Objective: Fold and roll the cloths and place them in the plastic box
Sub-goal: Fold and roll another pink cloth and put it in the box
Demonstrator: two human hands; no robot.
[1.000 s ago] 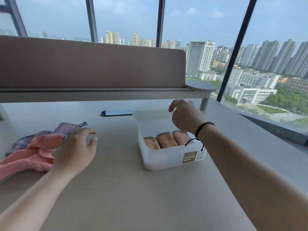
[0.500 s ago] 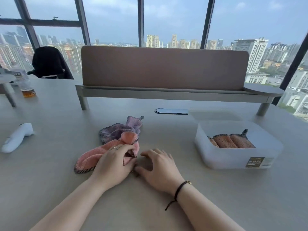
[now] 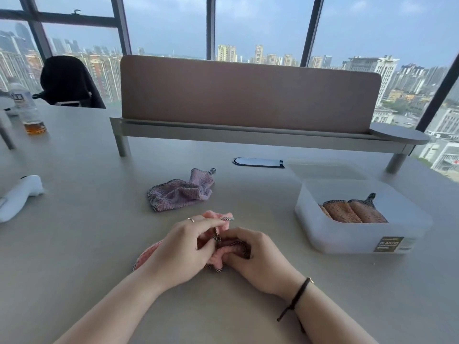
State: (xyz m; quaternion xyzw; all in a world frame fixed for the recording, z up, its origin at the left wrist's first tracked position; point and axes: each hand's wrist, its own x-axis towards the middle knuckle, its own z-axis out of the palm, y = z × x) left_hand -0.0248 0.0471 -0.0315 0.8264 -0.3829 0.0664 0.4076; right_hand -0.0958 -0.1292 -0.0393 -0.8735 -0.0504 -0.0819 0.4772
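1. On the grey table point(image 3: 74, 244), the plastic box point(image 3: 360, 234) sits right, lidless; rolled cloths point(image 3: 352, 212) half hidden behind its frosted wall.
2. Purple cloth point(image 3: 178, 192) lies crumpled, untouched, mid-table.
3. Left hand point(image 3: 178, 252) and right hand point(image 3: 258, 256) are together, both pinching the pink cloth point(image 3: 223, 222), which they mostly cover.

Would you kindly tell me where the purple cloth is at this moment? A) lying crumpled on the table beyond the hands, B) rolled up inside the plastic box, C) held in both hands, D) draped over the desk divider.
A: the purple cloth lies crumpled on the table beyond the hands, apart from them, while the left hand and right hand grip the pink cloth.
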